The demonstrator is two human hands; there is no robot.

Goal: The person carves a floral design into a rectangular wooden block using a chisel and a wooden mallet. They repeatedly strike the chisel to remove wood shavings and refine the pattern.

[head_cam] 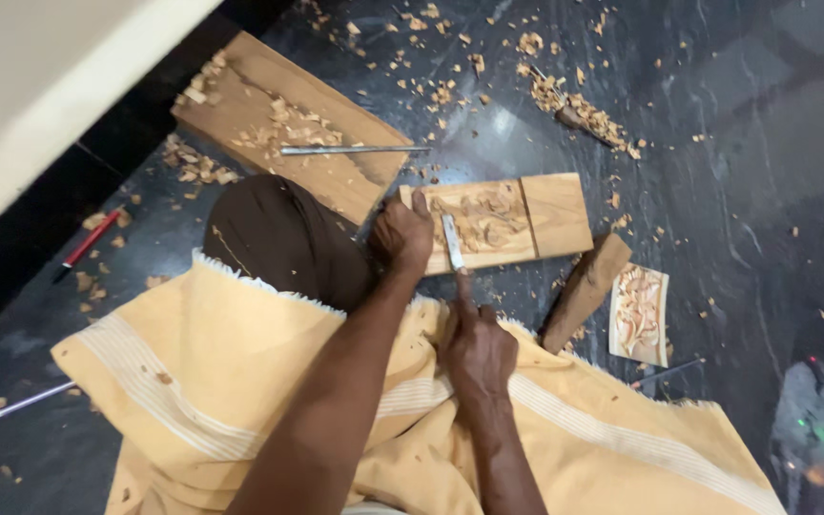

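The small rectangular wooden panel with a half-carved floral relief [498,221] lies flat on the dark polished stone floor [736,172], just beyond my knee. My left hand [401,235] presses on its near left corner, fingers curled down on the wood, I judge to keep it from sliding under the blade. My right hand [477,349] has its fingers clamped on the slim metal chisel [452,242], forefinger stretched along the shaft to steer it; the tip rests on the carved part. The handle end is hidden inside my fist.

A loose yellow cloth with pale stripes [240,372] drapes over my lap, and my bent knee in dark brown fabric [278,238] rises from it. To the right lie a brown wooden block [584,291] and, touching it, a small pale carved tile [639,315]. Farther left a larger plain plank [288,129] carries a long thin steel tool [350,150]. Wood shavings [574,105] are scattered all about. A red-handled tool [88,242] lies near the wall; what it is, I cannot make out.
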